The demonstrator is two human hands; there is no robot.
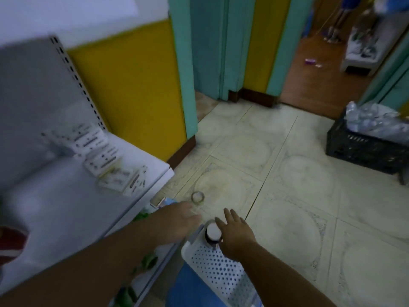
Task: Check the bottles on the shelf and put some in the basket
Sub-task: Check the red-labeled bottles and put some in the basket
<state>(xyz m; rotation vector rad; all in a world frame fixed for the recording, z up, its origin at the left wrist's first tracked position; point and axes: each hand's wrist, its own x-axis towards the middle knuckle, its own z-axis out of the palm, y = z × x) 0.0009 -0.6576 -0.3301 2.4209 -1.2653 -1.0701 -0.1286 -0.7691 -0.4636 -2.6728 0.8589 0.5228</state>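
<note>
The right hand (pixel 234 232) lies open with straight, spread fingers, just beside a white-capped dark bottle (pixel 213 232). The bottle stands upright at the far end of the white perforated basket (pixel 218 271). The left hand (pixel 180 220) is blurred, so its grip cannot be told; it is near a clear jar (pixel 197 197).

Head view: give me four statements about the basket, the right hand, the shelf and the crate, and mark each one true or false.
1. A white-capped bottle stands in the white perforated basket. True.
2. The right hand grips the bottle's cap. False: its fingers are straight, beside the bottle.
3. Small boxes lie on the white shelf. True.
4. The black crate sits on the shelf. False: it stands on the tiled floor, off to the right.
</note>
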